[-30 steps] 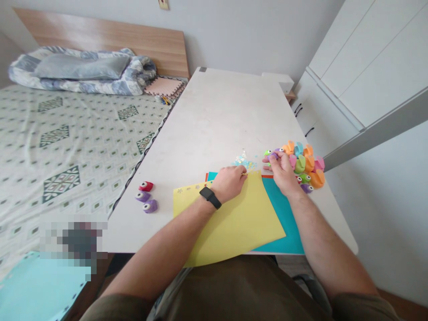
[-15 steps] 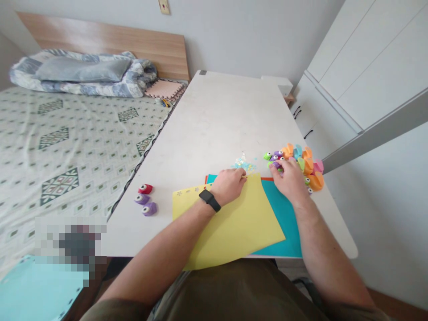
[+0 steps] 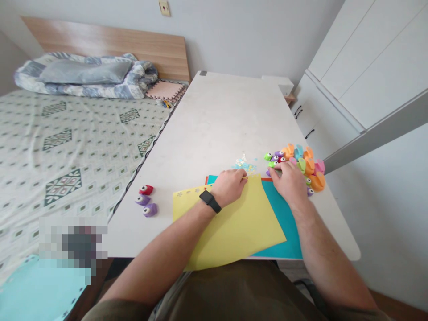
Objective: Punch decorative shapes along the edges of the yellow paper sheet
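My left hand [image 3: 230,184], with a black watch on its wrist, is closed on the upper edge of a yellow sheet of paper [image 3: 234,232]. Several small punched shapes run along the sheet's upper left edge. At the right, my right hand [image 3: 288,179] is among small craft punches, its thumb and fingers closed around a green paper punch [image 3: 272,164]. A purple paper punch [image 3: 268,173] shows beside the thumb, partly hidden. Beneath the yellow sheet lies blue paper [image 3: 289,227], and an orange edge shows under that.
Loose confetti [image 3: 243,165] is scattered beyond the sheets. Larger punches [image 3: 309,166] cluster at the right edge of the white table [image 3: 230,111]. A red punch [image 3: 146,190] and two purple ones stand at the left. A bed [image 3: 100,129] adjoins the table's left side.
The purple punch between my right fingers has shifted away, and a green one now shows there. My left hand has stayed on the yellow sheet.
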Action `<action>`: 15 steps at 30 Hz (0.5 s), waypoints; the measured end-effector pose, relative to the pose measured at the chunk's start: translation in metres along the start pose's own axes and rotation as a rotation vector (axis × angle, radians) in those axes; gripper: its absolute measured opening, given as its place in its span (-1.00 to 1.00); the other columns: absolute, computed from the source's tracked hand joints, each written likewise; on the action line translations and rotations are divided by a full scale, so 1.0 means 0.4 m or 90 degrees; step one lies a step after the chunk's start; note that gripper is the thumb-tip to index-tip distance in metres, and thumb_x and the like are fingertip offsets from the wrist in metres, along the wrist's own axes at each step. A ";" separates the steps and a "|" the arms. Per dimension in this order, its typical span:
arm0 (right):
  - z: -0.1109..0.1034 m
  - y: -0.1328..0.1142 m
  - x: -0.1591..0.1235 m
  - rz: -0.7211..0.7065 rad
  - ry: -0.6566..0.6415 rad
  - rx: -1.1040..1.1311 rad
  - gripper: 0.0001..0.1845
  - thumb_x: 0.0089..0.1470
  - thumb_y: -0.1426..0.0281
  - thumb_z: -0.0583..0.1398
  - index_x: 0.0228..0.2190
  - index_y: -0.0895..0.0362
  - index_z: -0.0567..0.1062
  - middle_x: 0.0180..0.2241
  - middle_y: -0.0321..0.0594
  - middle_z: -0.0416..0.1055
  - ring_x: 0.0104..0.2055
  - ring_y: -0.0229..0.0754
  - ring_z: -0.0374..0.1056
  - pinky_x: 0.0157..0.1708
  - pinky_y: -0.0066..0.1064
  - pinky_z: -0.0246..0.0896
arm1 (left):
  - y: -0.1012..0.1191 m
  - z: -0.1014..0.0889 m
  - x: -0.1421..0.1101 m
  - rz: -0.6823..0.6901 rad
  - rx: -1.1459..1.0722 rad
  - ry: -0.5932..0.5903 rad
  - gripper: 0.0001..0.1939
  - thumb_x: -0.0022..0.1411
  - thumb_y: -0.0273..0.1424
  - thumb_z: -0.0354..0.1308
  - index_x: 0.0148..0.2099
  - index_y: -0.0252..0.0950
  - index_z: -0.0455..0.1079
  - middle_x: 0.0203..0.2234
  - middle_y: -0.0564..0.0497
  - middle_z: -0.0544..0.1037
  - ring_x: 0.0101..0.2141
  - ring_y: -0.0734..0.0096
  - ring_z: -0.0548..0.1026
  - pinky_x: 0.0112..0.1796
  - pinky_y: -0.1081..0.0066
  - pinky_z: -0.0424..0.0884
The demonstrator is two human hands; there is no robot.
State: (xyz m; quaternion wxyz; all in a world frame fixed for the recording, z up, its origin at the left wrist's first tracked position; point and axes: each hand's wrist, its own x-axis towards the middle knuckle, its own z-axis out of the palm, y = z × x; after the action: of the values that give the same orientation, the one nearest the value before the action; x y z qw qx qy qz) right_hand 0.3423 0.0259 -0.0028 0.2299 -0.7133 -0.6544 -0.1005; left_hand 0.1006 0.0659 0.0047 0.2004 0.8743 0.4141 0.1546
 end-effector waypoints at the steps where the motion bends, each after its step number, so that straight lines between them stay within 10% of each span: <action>1: 0.001 -0.001 0.000 -0.009 0.014 0.010 -0.72 0.30 0.17 0.19 -0.28 0.11 0.54 -0.21 -0.01 0.55 -0.07 0.09 0.44 -0.06 -0.16 0.30 | 0.000 0.001 0.000 0.000 0.002 0.001 -0.78 0.46 -0.36 0.05 -0.01 -0.30 0.49 -0.15 -0.13 0.67 -0.12 0.15 0.63 -0.06 0.25 0.49; 15: -0.008 -0.079 -0.002 -0.091 0.169 0.185 -0.83 0.24 0.29 0.24 -0.20 0.11 0.56 -0.30 -0.12 0.52 -0.35 -0.08 0.37 -0.17 -0.17 0.37 | -0.010 0.009 -0.017 0.014 0.054 0.004 -0.78 0.46 -0.33 0.01 -0.05 -0.26 0.46 -0.18 -0.11 0.67 -0.14 0.10 0.64 -0.11 0.20 0.51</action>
State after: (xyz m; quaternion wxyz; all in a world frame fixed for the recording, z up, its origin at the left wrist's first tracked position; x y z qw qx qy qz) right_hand 0.3118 0.0250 0.0057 0.4066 -0.6048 -0.6752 -0.1142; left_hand 0.0955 0.0622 -0.0012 0.1602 0.8860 0.4115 0.1415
